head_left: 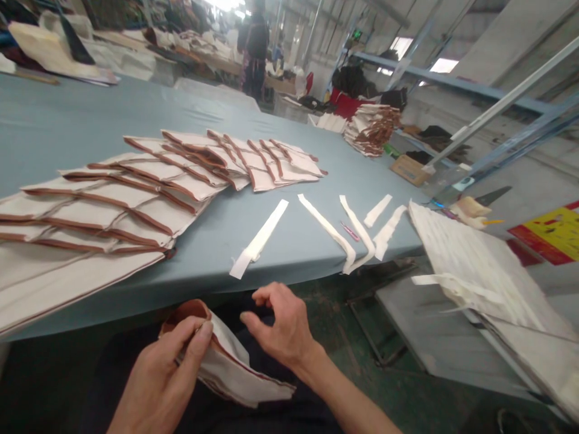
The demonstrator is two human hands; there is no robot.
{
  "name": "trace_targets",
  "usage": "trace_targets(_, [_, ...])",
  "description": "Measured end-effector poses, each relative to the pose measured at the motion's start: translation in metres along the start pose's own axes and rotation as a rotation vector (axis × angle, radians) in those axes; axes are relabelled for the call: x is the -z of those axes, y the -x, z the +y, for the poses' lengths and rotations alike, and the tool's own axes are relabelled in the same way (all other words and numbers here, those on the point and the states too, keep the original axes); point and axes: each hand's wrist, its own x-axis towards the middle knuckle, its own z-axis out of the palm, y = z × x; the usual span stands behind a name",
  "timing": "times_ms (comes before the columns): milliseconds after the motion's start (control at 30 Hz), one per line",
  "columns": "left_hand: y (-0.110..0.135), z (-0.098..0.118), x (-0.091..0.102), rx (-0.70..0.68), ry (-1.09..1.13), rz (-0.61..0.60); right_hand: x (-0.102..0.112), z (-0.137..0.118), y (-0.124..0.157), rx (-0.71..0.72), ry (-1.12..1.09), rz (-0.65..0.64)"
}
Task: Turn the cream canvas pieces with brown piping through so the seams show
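My left hand (167,367) is closed on a folded cream fabric piece with brown trim (235,367), held in my lap below the table edge. My right hand (278,325) hovers just right of it, fingers curled and apart, holding nothing. On the blue-grey table (67,120) ahead lies a fanned row of cream pieces with brown trim (149,181). Several loose cream strips (260,238) lie near the table's front edge, with a small pink tool (350,231) among them.
A stack of cream fabric (474,265) sits on a surface at my right. Another trimmed stack (371,128) stands at the table's far end, near blue metal shelving (497,90). A person (256,48) stands far back. A cardboard box (409,170) is beyond the table.
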Motion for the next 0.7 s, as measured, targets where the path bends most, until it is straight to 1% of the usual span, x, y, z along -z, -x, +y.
trace_targets(33, [0.000,0.000,-0.002,-0.008,-0.008,0.007,-0.001,0.007,-0.012,0.024,0.059,0.018])
trace_targets(100, [-0.001,-0.001,-0.007,-0.017,-0.026,0.018,-0.008,0.018,-0.033,0.077,0.123,0.001])
trace_targets(167, [-0.001,-0.003,-0.014,-0.009,-0.049,0.057,-0.018,0.023,-0.050,0.122,0.164,-0.045])
trace_targets(233, [-0.004,-0.006,-0.020,0.014,-0.068,0.099,-0.028,0.025,-0.061,0.158,0.208,-0.088])
trace_targets(333, [-0.010,-0.010,-0.024,0.049,-0.088,0.149,-0.037,0.026,-0.068,0.180,0.262,-0.144])
trace_targets(467, [-0.019,-0.014,-0.026,0.081,-0.088,0.209,-0.037,0.030,-0.069,0.166,0.309,-0.188])
trace_targets(600, [-0.025,-0.017,-0.029,0.091,-0.065,0.205,-0.034,0.032,-0.070,0.157,0.314,-0.228])
trace_targets(700, [-0.026,-0.017,-0.031,0.101,-0.053,0.209,-0.034,0.030,-0.076,0.135,0.295,-0.259])
